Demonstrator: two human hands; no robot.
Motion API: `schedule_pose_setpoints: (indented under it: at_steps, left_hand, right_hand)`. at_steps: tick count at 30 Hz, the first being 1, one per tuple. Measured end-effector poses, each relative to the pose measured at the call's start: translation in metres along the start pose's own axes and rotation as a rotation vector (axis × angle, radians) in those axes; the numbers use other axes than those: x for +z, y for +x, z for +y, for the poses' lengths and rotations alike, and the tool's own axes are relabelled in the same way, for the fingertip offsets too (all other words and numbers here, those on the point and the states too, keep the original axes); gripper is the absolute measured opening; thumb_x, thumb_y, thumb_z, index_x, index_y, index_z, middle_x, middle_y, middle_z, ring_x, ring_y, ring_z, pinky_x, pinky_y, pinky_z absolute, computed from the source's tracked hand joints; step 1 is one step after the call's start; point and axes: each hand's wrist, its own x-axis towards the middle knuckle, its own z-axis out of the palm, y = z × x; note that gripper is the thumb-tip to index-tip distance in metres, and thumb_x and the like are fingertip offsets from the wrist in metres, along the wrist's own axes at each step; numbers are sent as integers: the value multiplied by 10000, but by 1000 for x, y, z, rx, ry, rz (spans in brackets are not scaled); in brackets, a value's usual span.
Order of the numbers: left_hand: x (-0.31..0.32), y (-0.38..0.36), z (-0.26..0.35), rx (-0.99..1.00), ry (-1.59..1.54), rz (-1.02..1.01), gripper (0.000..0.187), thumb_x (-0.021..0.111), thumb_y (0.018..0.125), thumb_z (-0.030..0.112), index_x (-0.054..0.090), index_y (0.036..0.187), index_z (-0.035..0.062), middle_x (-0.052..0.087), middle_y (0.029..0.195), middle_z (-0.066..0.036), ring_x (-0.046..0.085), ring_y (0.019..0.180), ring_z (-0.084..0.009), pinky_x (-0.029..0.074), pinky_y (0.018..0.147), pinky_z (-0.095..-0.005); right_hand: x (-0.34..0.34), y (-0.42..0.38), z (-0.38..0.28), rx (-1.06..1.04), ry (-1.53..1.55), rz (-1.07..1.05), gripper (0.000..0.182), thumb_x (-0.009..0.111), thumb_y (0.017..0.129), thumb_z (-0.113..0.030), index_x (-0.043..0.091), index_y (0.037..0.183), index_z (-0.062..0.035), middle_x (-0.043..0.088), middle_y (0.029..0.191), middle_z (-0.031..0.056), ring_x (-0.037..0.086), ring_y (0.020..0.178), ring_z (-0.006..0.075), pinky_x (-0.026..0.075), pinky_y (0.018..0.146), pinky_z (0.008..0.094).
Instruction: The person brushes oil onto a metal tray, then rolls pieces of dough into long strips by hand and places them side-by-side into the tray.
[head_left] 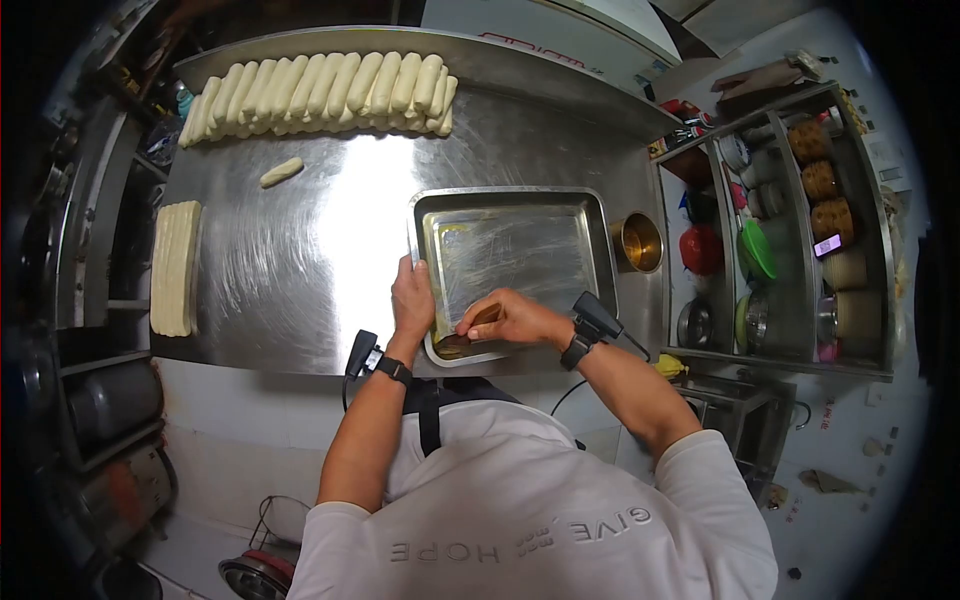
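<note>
Head: tray point(520, 245) beneath right hand point(508, 318)

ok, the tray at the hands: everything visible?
Silver rectangular tray, metal-looking, rounded corners, raised rim. It lies flat, open side up, on the table; its floor is streaked, yellowish at left. The left hand holds its left side; the right hand holds a brush-like tool in its near left corner.

An oil-streaked metal tray point(525, 250) lies flat, a brush point(455, 341) in its near-left corner.
</note>
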Motion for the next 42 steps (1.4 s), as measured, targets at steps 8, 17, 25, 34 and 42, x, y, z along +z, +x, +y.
schedule_pose_setpoints:
  at_steps: [8, 17, 25, 34, 42]
  left_hand:
    - [-1, 0, -3, 85, -12, 22, 344, 389, 1088, 238, 576, 1173, -38, 664, 951, -286, 649, 887, -449, 492, 803, -475]
    - [-3, -3, 9, 20, 34, -16, 302, 428, 1078, 208, 575, 1136, -50, 654, 915, -254, 639, 840, -358, 490, 797, -441]
    - [0, -1, 2, 66, 40, 0, 232, 470, 1066, 171, 558, 1051, -43, 599, 758, -178, 564, 674, -270, 467, 663, -417]
    - [4, -3, 0, 111, 78, 55, 231, 465, 1062, 169, 518, 1001, -47, 544, 734, -176, 517, 667, -260, 446, 649, -415]
    - [1, -2, 2, 58, 77, 5, 245, 462, 1076, 186, 542, 1039, -43, 602, 773, -159, 553, 689, -229, 468, 662, -393]
  right_hand:
    - [-40, 38, 30, -79, 202, 161, 157, 751, 879, -26, 770, 1034, -20, 768, 1091, 80, 690, 1063, 174, 513, 981, 307]
    - [-34, 96, 39, -402, 314, 790, 112, 707, 913, -21, 753, 1014, -1, 743, 1190, 109, 680, 1108, 186, 511, 996, 313]
    - [-70, 39, 83, -420, 322, 1085, 120, 712, 892, 15, 748, 1006, 7, 734, 1190, 137, 679, 1111, 209, 517, 980, 313]
    - [-125, 7, 151, -434, 350, 1676, 163, 694, 935, 23, 698, 1098, 29, 708, 1217, 134, 665, 1091, 200, 527, 975, 312]
    - [-100, 38, 117, -386, 623, 1962, 166, 636, 993, -39, 682, 1139, 26, 696, 1166, 100, 647, 1089, 211, 519, 963, 325]
